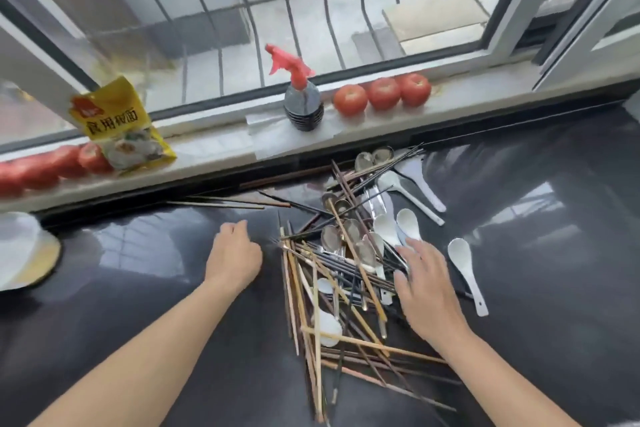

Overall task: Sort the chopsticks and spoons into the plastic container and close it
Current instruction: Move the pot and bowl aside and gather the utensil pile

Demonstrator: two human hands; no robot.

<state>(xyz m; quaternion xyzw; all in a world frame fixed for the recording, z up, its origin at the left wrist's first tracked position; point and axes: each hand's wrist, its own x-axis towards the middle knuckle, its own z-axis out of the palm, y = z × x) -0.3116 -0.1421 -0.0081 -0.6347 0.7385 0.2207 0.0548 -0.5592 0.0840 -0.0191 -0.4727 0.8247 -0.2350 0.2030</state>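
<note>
A dark glossy surface (519,288) runs under a barred window (277,10), with a pale windowsill (207,152) along its far edge. Toward the middle of the surface, reaching from the far edge to the near edge, lies a tangled heap of chopsticks (311,322), wooden and dark ones crossed over each other, mixed with metal spoons (349,236) and white ceramic spoons (398,225). One white spoon (465,270) lies alone just right of the heap.

The plastic container cannot be made out in this view.

At the left edge sits a white bowl (20,246). On the windowsill stand a yellow food packet (117,125), a spray bottle (303,97) with a red trigger, and rows of tomatoes (382,94).

The right hand (426,288) rests with fingers spread flat on the heap's right side, grip apart. The left hand (235,256) hovers left of the heap, fingers loosely curled, holding nothing.
</note>
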